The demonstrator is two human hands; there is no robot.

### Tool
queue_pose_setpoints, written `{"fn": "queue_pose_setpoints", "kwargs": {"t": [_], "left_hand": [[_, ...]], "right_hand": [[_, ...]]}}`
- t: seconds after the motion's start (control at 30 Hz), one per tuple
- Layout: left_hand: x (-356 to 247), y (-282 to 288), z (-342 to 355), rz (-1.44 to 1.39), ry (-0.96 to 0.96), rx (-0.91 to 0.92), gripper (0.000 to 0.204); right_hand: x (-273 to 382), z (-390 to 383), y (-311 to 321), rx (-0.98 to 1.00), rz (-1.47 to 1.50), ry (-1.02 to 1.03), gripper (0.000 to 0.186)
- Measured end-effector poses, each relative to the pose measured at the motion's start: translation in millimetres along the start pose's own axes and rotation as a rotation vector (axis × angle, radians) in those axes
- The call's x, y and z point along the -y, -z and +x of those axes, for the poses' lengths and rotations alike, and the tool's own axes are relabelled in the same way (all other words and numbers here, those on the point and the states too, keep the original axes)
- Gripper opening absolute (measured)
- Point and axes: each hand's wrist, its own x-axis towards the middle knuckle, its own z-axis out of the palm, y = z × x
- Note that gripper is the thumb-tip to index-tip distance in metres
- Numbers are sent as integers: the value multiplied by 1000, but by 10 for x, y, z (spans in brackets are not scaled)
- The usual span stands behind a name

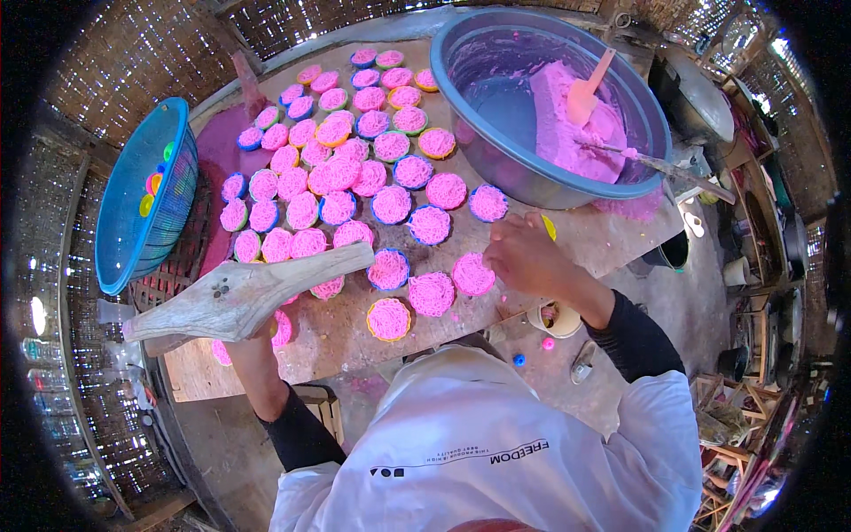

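A pale carved wooden press [232, 297] with long handles and small dark holes hangs over the left front of the table. My left hand is beneath it and bears it up; the press covers the fingers. My right hand [529, 255] is closed, its fingers curled down at the table's right front. Whatever those fingers hold is hidden. Just beyond the knuckles shows the edge of a yellow cup [550, 227]. Left of this hand sits a round of pink strands [473, 274]. Several more small coloured cups filled with pink strands [390, 205] cover the wooden table [612, 238].
A big grey-blue tub [492, 168] at the back right holds pink dough [567, 115], a pink scoop [587, 99] and a stick [669, 167]. A blue basket [133, 257] with several empty cups leans at the left. A white bucket [567, 324] stands on the floor.
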Motion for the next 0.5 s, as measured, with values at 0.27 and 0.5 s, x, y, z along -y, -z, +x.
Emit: {"fn": "queue_pose_setpoints", "kwargs": {"t": [0.27,0.5], "left_hand": [[76,63,6,99,-2,-23,44],[-45,13,-1,33,-63,-38,43]], "right_hand": [[92,15,-166,-166,-125,-53,7],[404,144,-57,-334,223,161,17]]}}
